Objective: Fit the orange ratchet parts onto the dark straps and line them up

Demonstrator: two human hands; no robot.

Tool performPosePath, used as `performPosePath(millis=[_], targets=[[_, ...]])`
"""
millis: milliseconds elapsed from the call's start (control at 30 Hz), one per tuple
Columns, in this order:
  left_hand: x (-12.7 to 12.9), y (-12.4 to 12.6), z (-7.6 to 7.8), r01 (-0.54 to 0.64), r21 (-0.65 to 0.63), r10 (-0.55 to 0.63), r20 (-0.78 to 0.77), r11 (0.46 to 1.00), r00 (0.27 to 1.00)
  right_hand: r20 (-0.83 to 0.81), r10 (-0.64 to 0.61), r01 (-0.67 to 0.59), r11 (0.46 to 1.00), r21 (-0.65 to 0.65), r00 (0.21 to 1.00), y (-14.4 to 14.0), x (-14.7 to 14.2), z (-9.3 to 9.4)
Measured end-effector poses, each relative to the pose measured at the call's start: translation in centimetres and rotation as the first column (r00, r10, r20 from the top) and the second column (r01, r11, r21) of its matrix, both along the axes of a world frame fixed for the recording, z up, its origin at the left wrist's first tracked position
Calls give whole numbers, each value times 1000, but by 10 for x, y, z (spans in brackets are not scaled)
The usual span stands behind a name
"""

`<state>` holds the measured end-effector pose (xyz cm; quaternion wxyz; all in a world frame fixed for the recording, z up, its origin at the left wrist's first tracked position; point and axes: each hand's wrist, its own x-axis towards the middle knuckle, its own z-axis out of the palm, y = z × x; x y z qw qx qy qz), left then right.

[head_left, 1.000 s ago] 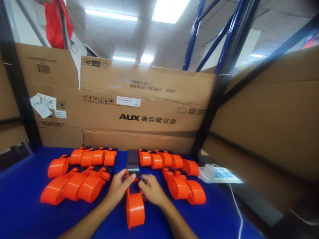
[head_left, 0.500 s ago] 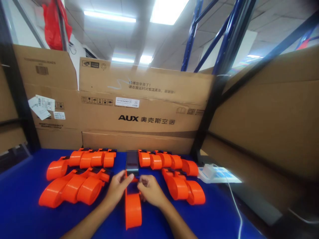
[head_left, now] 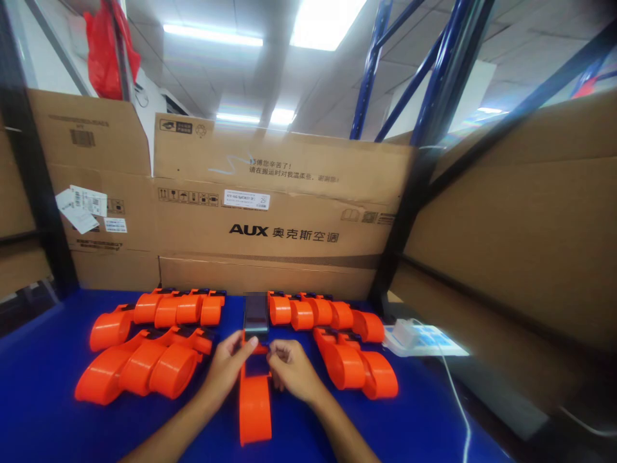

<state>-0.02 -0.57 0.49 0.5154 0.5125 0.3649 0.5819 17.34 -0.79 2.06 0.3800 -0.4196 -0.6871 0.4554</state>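
Orange dispenser [head_left: 254,402] slid slightly left vs. before; left hand [head_left: 225,368], right hand [head_left: 290,370] seemingly still pinch its top.

Two bare hands — left hand [head_left: 226,368], right hand [head_left: 292,368] — pinch the far end of an orange plastic tape dispenser [head_left: 254,399] on a blue tabletop [head_left: 38,418], near a dark phone [head_left: 256,316].
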Motion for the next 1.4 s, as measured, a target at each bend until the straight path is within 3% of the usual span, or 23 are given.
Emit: performPosePath(millis=[467, 967, 1400], targets=[[-1, 2, -4, -10, 26, 11, -58, 1000, 998, 13, -24, 23, 999, 41, 1000, 0, -1, -2], [-4, 4, -6, -11, 3, 11, -62, 1000, 998, 92, -6, 1, 998, 56, 996, -5, 0, 8], [-4, 3, -2, -15, -6, 14, -64, 1000, 998, 96, -6, 1, 999, 45, 995, -3, 2, 5]])
